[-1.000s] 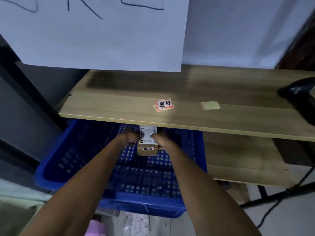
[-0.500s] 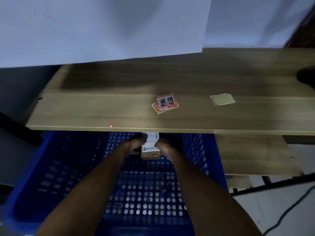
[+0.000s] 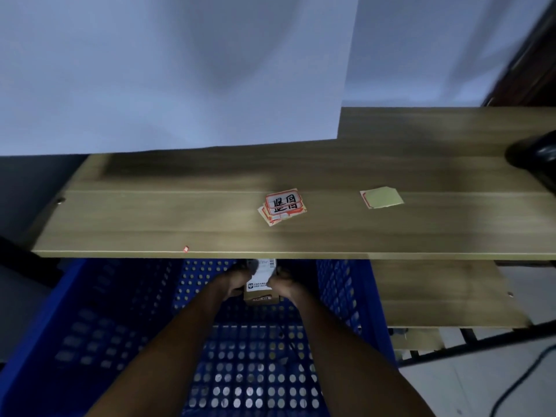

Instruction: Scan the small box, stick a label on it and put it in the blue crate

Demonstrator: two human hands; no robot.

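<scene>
The small brown box [image 3: 261, 288] with a white printed label on top is low inside the blue crate [image 3: 90, 320], near its far wall, partly tucked under the wooden table's front edge. My left hand [image 3: 236, 279] grips its left side and my right hand [image 3: 287, 285] grips its right side. Both forearms reach down into the crate. A small stack of red-and-white labels [image 3: 282, 206] lies on the table [image 3: 150, 218] above the box. The black scanner [image 3: 535, 158] rests at the table's right edge, cut off by the frame.
A yellowish label backing [image 3: 381, 197] lies right of the label stack. A big white sheet [image 3: 168, 70] hangs over the table's back left. A lower wooden shelf [image 3: 436, 293] sits right of the crate. A black cable [image 3: 517, 383] runs across the floor at the right.
Both hands have carried the box lower and farther into the crate, under the table edge. My view has tilted down and closer to the crate.
</scene>
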